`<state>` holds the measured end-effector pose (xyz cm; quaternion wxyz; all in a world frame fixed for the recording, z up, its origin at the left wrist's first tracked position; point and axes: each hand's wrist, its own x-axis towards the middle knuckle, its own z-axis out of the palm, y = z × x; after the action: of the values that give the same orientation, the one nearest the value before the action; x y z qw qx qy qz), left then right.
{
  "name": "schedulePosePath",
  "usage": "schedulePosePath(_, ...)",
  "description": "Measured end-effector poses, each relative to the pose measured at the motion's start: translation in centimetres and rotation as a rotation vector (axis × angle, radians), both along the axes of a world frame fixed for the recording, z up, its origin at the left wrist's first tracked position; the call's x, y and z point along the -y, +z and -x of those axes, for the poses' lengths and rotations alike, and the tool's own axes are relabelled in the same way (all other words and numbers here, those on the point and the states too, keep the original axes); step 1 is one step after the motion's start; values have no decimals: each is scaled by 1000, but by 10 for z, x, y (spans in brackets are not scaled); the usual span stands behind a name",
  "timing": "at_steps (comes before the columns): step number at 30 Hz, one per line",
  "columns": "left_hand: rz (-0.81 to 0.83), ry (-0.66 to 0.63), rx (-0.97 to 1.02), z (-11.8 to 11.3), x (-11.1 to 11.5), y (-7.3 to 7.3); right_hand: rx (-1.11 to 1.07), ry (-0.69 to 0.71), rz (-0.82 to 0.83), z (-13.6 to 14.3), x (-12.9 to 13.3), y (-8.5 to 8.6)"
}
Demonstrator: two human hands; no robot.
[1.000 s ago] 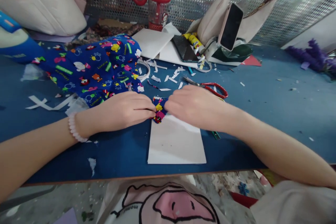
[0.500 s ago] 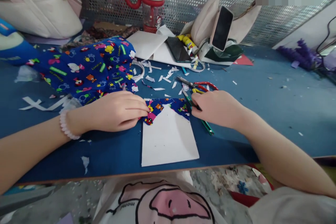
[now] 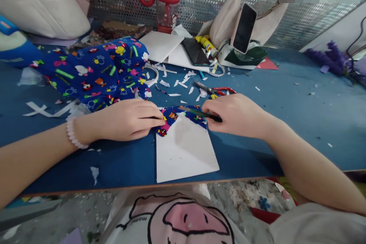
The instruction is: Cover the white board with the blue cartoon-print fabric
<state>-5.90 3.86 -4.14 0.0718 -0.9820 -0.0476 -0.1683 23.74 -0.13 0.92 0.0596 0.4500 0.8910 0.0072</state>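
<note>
A white board (image 3: 185, 152) lies flat near the table's front edge. Over its far end is folded blue patterned fabric (image 3: 171, 116), with bears and colourful figures on it. My left hand (image 3: 130, 120), wearing a pink bead bracelet, has its fingers closed at the fabric's left corner. In my right hand (image 3: 238, 116) is a slim pointed tool (image 3: 197, 112), dark with some green; its exact kind is unclear. Its tip points left across the fabric fold. Behind this hand lie red-handled scissors (image 3: 214, 89), or a similar cutter.
A larger piece of the same fabric (image 3: 97, 72) lies at the left. White paper scraps (image 3: 183, 82) are scattered behind the board. Farther back are a red-handled cup (image 3: 167, 4), a dark phone (image 3: 196, 51), a yellow glue stick (image 3: 207, 45), a propped phone (image 3: 244, 28) and pale bags (image 3: 51, 4).
The tool in my right hand has swung from slanting down to the right to lying nearly level, its tip over the fabric. My left hand stays at the corner.
</note>
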Motion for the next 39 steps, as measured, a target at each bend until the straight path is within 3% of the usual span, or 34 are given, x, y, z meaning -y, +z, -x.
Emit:
schedulePosePath(4, 6, -6, 15, -3, 0, 0, 29, 123, 81, -2, 0, -2)
schedulePosePath(39, 47, -1, 14, -1, 0, -2, 33, 180, 135, -3, -1, -6)
